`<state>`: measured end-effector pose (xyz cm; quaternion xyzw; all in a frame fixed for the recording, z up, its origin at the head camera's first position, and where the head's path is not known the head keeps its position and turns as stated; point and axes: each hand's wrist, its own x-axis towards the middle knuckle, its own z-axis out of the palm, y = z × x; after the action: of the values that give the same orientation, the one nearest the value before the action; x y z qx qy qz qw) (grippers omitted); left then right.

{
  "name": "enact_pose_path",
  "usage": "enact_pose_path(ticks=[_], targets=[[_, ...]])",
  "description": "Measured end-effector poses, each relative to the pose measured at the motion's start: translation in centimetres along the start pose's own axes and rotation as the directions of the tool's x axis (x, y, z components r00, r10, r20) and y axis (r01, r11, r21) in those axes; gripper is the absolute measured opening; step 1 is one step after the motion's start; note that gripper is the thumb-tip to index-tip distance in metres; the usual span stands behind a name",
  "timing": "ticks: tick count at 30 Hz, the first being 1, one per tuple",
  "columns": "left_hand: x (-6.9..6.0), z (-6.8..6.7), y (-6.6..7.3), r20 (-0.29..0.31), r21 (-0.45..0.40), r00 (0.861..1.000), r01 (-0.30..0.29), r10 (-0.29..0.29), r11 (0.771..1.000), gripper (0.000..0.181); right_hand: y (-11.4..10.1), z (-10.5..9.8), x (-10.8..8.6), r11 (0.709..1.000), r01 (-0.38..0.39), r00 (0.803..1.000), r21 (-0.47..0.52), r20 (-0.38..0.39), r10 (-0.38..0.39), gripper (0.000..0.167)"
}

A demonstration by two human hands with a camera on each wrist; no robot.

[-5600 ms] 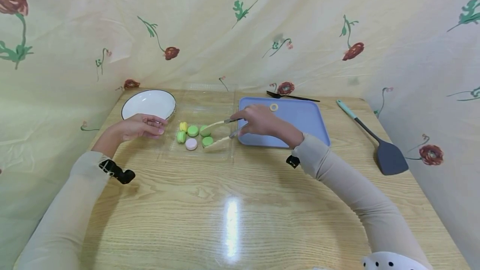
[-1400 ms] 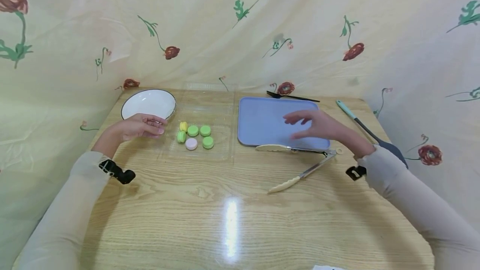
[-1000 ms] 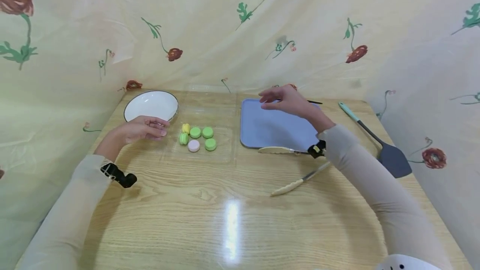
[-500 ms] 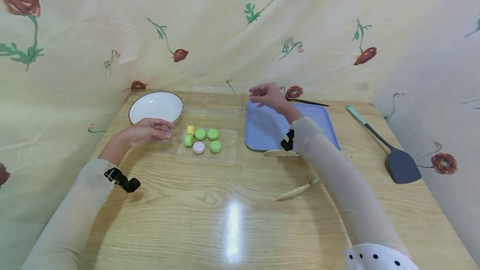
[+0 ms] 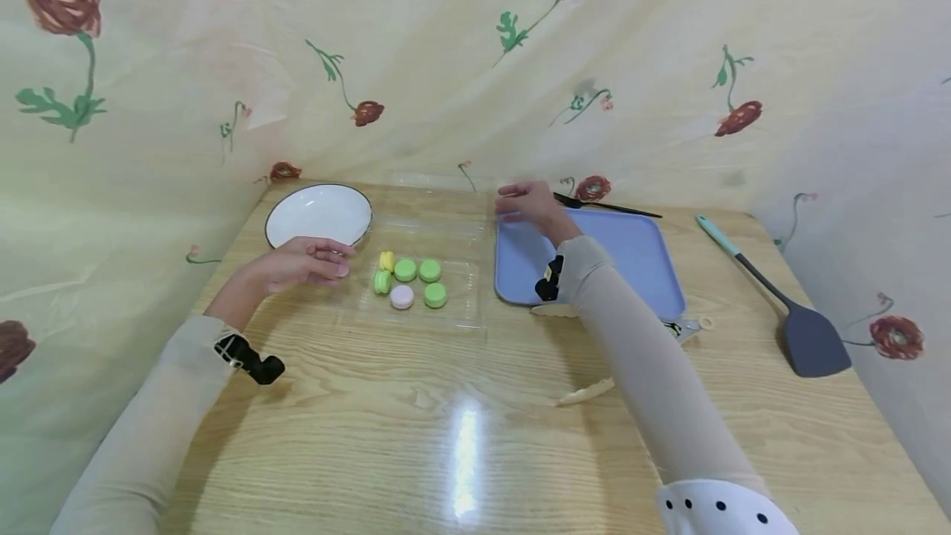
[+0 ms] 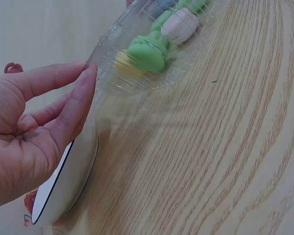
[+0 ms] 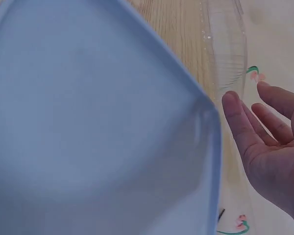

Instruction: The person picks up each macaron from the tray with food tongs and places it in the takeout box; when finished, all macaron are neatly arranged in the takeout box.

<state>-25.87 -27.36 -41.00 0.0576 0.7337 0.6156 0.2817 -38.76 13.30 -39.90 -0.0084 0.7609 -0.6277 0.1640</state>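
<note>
A clear plastic box [image 5: 464,322] lies opened out on the table, its lid [image 5: 438,203] folded back toward the wall. Several macarons sit inside: green [image 5: 435,295], one yellow [image 5: 387,262], one pale pink [image 5: 402,297]. My left hand [image 5: 308,262] pinches the box's left edge between thumb and fingers, as the left wrist view shows [image 6: 44,112]. Over the far left corner of the blue tray [image 5: 624,258], my right hand [image 5: 531,205] has loosely bent fingers and holds nothing. The lid's right side lies just beyond its fingertips.
A white dark-rimmed bowl [image 5: 319,213] stands behind my left hand. Tongs [image 5: 587,392] lie spread in front of the tray, partly hidden under my right forearm. A black fork [image 5: 609,207] lies behind the tray. A spatula [image 5: 813,341] rests at the right.
The right hand has put the tongs down before the tray, and the ring has gone from the tray. Then that hand moved left toward the lid. The left hand stays at the box.
</note>
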Motion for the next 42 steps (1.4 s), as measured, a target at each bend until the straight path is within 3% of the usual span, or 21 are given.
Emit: enact_pose_path(ticks=[7,13,20,24,35,42], targets=[[0.0,0.1,0.0,-0.011,-0.004,1.0,0.004,-0.004,1.0,0.054,-0.2,-0.1,-0.5,0.979,-0.051,0.999,0.196,-0.003,0.053,0.053],[-0.1,0.1,0.1,-0.012,0.002,1.0,0.003,-0.003,1.0,0.054,-0.3,-0.1,-0.5,0.956,-0.028,1.0,0.291,0.0,0.029,0.054],[-0.1,0.3,0.2,-0.011,-0.002,1.0,0.008,-0.008,1.0,0.052,-0.3,0.3,-0.4,0.974,0.06,0.998,0.22,-0.046,-0.051,0.056],[-0.1,0.3,0.3,-0.017,0.003,1.0,0.006,-0.006,1.0,0.052,-1.1,0.3,-0.8,0.975,0.108,0.993,0.193,-0.062,-0.098,0.047],[0.3,0.5,0.5,-0.076,0.003,0.997,-0.006,0.006,1.0,0.053,-4.2,0.3,-3.0,0.966,0.256,0.966,0.031,0.021,-0.256,0.016],[1.0,0.5,0.7,-0.108,0.006,0.994,-0.001,0.002,1.0,0.055,-4.1,-0.7,-4.6,0.953,0.288,0.955,-0.091,0.092,-0.28,0.011]])
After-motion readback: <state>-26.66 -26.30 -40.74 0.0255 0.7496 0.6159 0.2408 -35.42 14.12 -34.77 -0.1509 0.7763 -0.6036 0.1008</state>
